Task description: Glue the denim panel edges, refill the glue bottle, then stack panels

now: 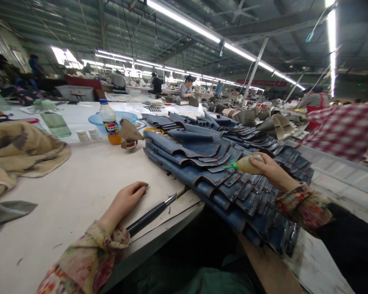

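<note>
My right hand point(271, 169) is closed around a small tan squeeze bottle point(247, 164) with a green nozzle pointing left. It hovers just over a long overlapping stack of blue leather pieces point(208, 163) spread along the table. My left hand point(127, 200) rests on the pale table top point(79, 192), fingers curled loosely and holding nothing. A black-handled tool point(153, 214) lies on the table edge just right of that hand, apart from it.
An orange drink bottle point(109, 122), a blue bowl point(122, 117) and small white cups point(87, 134) stand farther back. Tan cloth point(18, 151) lies at the left. A person in red checks point(346, 126) sits at the right; other workers sit at tables behind.
</note>
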Motion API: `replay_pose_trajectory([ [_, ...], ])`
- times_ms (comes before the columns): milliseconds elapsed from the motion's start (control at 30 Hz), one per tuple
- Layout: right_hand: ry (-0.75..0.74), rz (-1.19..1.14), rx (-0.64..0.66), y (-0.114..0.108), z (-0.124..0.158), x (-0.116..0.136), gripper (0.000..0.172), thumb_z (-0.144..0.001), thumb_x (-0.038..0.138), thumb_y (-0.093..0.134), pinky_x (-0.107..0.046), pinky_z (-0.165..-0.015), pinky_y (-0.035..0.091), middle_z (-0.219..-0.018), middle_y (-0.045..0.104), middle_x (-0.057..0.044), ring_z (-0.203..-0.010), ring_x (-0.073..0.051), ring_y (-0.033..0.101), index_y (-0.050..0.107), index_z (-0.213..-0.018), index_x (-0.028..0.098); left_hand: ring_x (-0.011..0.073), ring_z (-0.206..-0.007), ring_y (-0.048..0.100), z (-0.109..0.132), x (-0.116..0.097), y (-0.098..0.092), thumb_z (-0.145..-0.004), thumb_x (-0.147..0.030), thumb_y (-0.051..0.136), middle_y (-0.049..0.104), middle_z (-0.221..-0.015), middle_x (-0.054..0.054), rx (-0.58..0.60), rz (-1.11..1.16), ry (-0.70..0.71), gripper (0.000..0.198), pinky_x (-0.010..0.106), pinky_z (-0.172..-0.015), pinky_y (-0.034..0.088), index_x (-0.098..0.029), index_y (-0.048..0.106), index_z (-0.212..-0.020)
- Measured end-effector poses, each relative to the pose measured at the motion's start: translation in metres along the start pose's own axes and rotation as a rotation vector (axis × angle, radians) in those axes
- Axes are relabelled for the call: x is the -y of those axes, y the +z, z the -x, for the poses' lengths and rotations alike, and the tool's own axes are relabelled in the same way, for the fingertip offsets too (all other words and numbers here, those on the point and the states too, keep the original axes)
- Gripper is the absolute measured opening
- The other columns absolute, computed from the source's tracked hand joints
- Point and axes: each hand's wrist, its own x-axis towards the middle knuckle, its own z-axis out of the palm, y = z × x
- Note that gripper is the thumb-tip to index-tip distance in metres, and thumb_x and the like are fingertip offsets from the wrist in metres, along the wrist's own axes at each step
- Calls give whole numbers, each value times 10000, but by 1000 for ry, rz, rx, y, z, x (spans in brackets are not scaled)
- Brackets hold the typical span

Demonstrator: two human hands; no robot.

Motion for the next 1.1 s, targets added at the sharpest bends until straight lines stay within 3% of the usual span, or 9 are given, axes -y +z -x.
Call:
replay_pose_trajectory([
  [233,13,-91,76,14,11,11,518,-649,544,687,-339,-655,507,-961,563,-55,-843,-231,568,521,-1021,223,231,-978,596,0,-1,0,-745,-518,415,662,-1039,56,-11,-5,0,470,333,-924,427,-189,635,-999],
  [700,-198,46,74,31,37,33,518,-706,563,615,-370,-780,473,-951,562,-46,-882,-232,545,486,-1080,228,242,-974,597,0,-3,-3,-727,-535,427,666,-1030,57,-18,-12,8,472,349,-931,425,-197,644,-974],
  [867,-310,127,74,21,39,29,525,-699,530,634,-351,-766,479,-942,554,-35,-865,-225,550,453,-1101,246,242,-973,598,0,-2,-2,-731,-538,428,666,-1028,54,-20,-23,13,472,344,-925,430,-199,645,-977],
  [1100,-395,409,-20,-12,19,7,593,-694,531,644,-412,-889,432,-1080,521,-71,-974,-254,527,446,-1161,225,239,-987,591,-1,2,-1,-742,-539,418,661,-1041,57,-12,-31,11,489,343,-938,421,-191,641,-1003],
])
